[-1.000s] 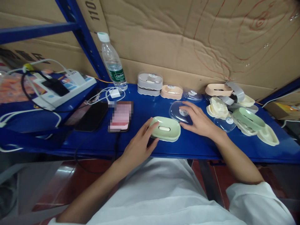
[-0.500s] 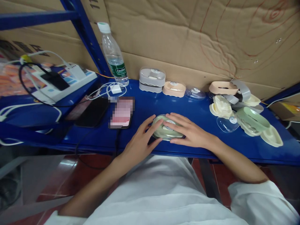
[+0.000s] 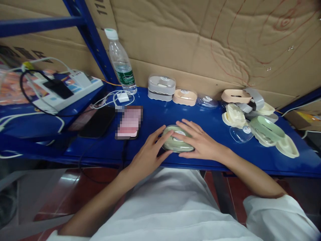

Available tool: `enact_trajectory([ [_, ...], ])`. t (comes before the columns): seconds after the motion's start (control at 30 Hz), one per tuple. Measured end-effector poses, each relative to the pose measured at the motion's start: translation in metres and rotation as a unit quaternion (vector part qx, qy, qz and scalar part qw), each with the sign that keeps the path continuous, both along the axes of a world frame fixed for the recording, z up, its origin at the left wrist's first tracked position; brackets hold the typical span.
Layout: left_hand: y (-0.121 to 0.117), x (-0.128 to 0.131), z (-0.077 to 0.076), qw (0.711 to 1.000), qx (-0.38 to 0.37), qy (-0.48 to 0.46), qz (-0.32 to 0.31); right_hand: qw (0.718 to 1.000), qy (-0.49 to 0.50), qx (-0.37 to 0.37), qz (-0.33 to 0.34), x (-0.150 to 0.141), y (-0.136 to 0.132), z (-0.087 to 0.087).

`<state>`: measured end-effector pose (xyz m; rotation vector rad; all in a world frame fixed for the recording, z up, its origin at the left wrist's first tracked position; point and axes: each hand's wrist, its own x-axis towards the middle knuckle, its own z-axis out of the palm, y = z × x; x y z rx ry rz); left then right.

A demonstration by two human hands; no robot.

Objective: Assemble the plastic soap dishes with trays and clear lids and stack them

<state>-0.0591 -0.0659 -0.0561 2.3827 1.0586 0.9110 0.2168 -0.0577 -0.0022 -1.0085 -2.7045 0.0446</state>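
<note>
A green oval soap box [image 3: 173, 144] lies near the front edge of the blue shelf [image 3: 150, 120], with a clear lid on top of it. My right hand [image 3: 198, 142] rests flat over that lid, fingers stretched out and pressing down. My left hand [image 3: 147, 155] holds the box's left end between thumb and fingers. A grey closed box [image 3: 161, 87], a peach box [image 3: 185, 97] and a loose clear lid [image 3: 207, 101] stand in a row at the back.
A water bottle [image 3: 121, 63] stands at the back left. Two phones [image 3: 129, 123] and cables lie left of my hands, a power strip [image 3: 62, 92] further left. A pile of loose box parts [image 3: 258, 117] fills the right side. Cardboard lines the back.
My right hand carried the clear lid from the shelf onto the green box and now presses it there. My left hand has kept hold of the box.
</note>
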Motion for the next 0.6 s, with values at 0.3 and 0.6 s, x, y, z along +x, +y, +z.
enact_trajectory([
  [0.3,-0.003,0.002,0.009,0.999,-0.042,-0.006,0.027,0.995,0.06,0.015,-0.081,0.033,0.027,0.006],
  [0.6,-0.004,0.002,0.01,0.999,-0.037,0.001,0.027,0.98,0.09,0.049,-0.172,0.076,0.168,0.033],
])
